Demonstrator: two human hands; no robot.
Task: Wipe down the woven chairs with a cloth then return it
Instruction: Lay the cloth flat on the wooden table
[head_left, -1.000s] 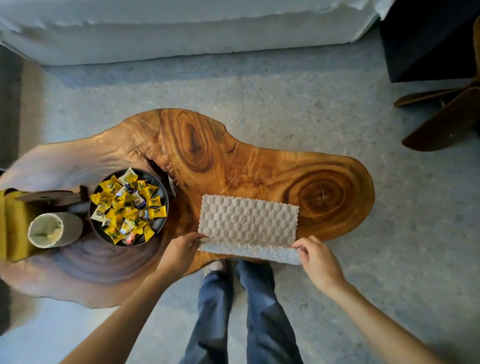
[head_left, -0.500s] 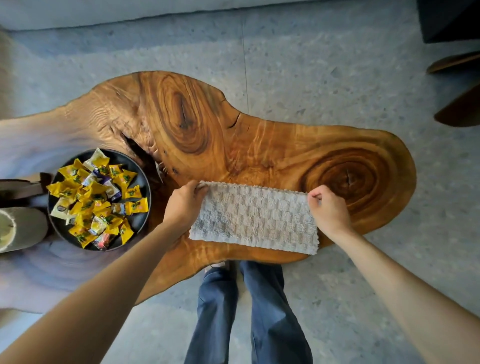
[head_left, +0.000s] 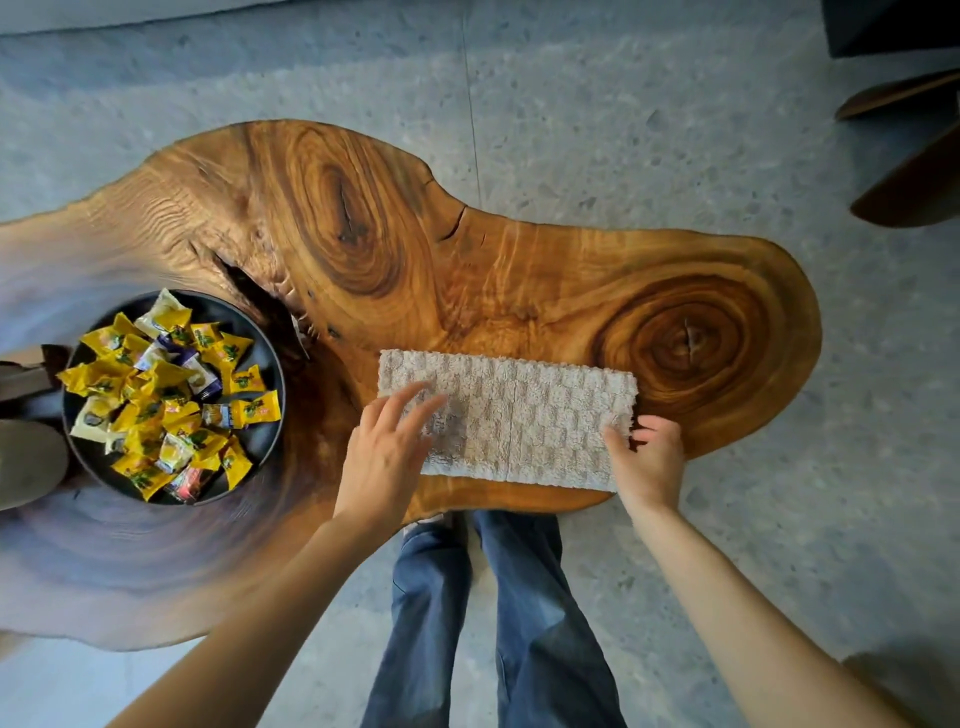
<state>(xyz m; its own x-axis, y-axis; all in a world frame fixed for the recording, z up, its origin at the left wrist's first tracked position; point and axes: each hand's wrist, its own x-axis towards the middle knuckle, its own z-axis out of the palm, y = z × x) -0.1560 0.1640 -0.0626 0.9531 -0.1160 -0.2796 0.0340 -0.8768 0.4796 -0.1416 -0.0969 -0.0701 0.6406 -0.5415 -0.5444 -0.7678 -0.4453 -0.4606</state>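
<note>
Two-handed hold: rests left hand (head_left: 387, 452), fingers straight, flat on the cloth (head_left: 519, 421) end nearer the bowl (head_left: 262, 447); pinches far end in curled right hand (head_left: 649, 460). Lies folded on worktop (head_left: 467, 260), right of bowl, long axis running hand to hand.

Bench (head_left: 519, 270): live-edge wood slab, irregular outline, knot rings toward right end.
Cloth (head_left: 519, 415): pale, checked texture, folded flat, long side along near edge, right of centre.
Bowl (head_left: 262, 452): dark, round, toward left end, apart from cloth.
Contents: yellow-wrapped sweets (head_left: 166, 395), heaped.
</note>
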